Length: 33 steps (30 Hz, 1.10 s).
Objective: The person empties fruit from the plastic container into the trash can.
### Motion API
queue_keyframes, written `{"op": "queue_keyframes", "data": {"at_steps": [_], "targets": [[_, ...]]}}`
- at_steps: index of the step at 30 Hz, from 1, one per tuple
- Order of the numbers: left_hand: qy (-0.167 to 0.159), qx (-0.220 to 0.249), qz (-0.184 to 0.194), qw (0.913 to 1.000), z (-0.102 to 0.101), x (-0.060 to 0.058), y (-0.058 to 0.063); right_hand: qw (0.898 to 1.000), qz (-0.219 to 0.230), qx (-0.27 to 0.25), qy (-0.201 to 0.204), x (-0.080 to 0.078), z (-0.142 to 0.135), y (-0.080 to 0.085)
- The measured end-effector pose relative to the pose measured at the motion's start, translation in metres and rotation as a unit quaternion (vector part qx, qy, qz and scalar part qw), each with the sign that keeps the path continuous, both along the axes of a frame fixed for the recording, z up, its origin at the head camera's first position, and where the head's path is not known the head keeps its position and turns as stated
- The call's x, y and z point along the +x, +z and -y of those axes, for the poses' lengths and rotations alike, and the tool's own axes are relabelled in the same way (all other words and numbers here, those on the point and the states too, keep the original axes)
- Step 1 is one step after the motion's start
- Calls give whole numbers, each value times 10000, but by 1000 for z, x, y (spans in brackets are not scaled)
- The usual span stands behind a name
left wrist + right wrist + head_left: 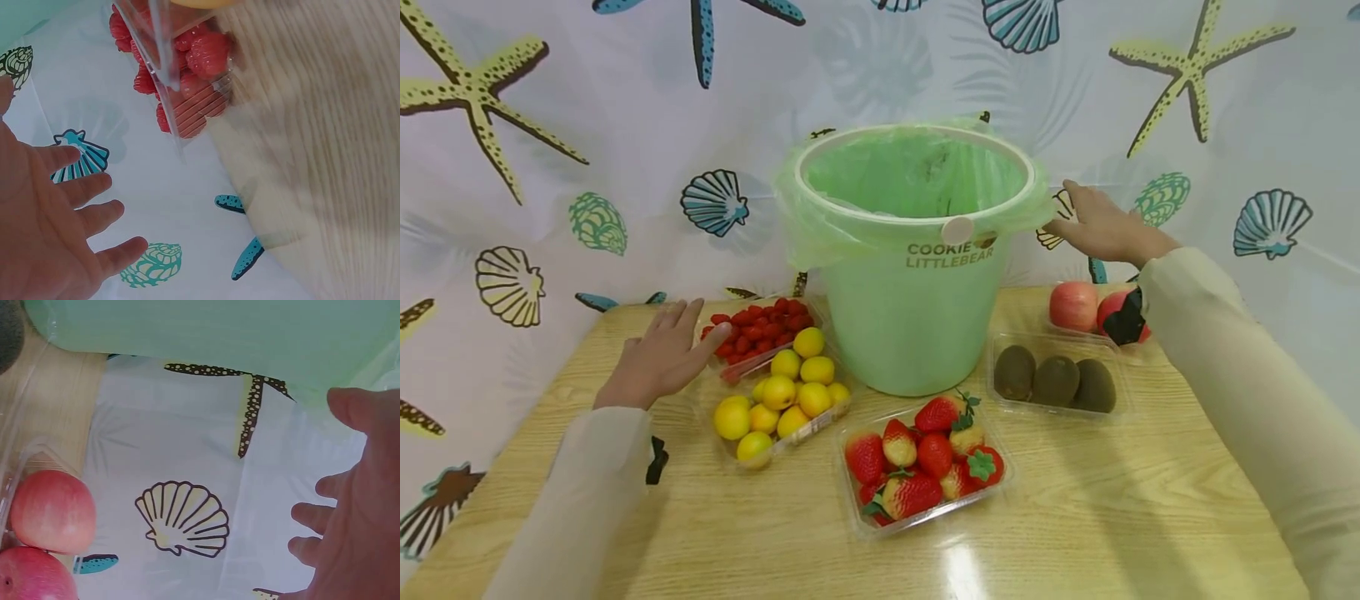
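Observation:
A light green bucket (917, 325) stands at the back of the table, with a thin green bag (808, 225) lining it and folded over its white rim. My left hand (661, 354) hovers with fingers spread beside a clear box of raspberries (760, 329); in the left wrist view its palm (44, 219) holds nothing. Beside the bucket's upper right edge, my right hand (1105, 223) is raised with fingers extended. The right wrist view shows that hand (356, 487) holding nothing, its thumb close to the bucket (206, 331); whether it touches the bag I cannot tell.
In front of the bucket lie clear boxes of yellow lemon-like fruit (778, 396), strawberries (925, 462) and kiwis (1056, 382). Apples (1073, 306) sit at the back right under my right forearm. A shell-print cloth (880, 75) hangs behind the wooden table (760, 533).

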State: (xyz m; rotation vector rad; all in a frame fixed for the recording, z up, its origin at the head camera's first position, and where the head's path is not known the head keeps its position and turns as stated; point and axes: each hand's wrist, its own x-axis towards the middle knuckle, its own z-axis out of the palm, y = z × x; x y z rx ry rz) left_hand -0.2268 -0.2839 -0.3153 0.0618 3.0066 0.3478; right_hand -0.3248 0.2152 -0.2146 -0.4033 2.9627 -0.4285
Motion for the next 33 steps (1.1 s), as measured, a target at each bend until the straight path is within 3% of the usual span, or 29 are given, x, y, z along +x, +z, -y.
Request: {"op": "queue_keyframes", "data": {"at_steps": [6,13,19,25,33], "targets": [[170,237,118,9995,8,1,-11,9998,122,-116,77,-4,5,15],[329,545,436,9970,23,1,-25,9940,-55,-984,467,-5,24,30],[378,733,727,9939,24,-2,-30,9858,-345,-1584,446,-3,40,39],[324,1030,909,9900,25,-7,-37,9866,-278,-1565,363,2,55,47],[356,1699,1034,9794,17,-17,-43,9869,-150,-1478,626,-1,63,52]]}}
